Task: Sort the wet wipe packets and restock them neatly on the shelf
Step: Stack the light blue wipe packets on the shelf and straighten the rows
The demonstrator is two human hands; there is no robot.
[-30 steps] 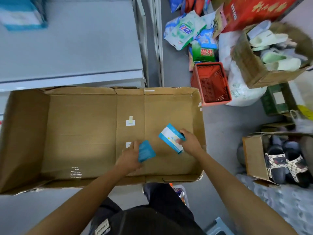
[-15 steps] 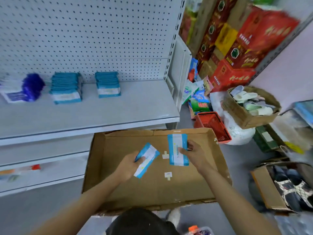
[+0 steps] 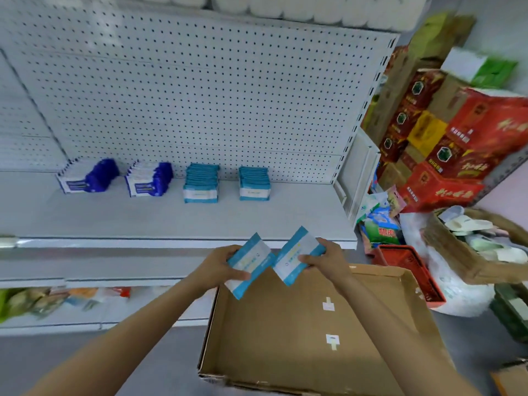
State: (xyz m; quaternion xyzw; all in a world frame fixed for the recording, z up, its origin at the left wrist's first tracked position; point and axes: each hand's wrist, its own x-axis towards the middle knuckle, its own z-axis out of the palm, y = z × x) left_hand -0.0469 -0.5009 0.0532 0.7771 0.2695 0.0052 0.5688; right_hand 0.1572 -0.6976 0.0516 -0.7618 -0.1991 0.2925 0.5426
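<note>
Two flat glossy packets [image 3: 249, 262], [image 3: 297, 254], corrugated box [image 3: 285, 352]

We note four packet stacks [image 3: 200, 182] in a row at the back of the shelf [image 3: 143, 221], the cardboard box [image 3: 300, 338] before it, basket [image 3: 405, 267] to its right.

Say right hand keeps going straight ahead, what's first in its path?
Likely the front edge of the shelf, then bare shelf board. The right hand holds a teal wipe packet just short of it. The teal stacks sit farther back; depth is uncertain.

Glossy plastic packets [image 3: 297, 254], matt cardboard box [image 3: 288, 335] — perforated pegboard [image 3: 200, 95]
</note>
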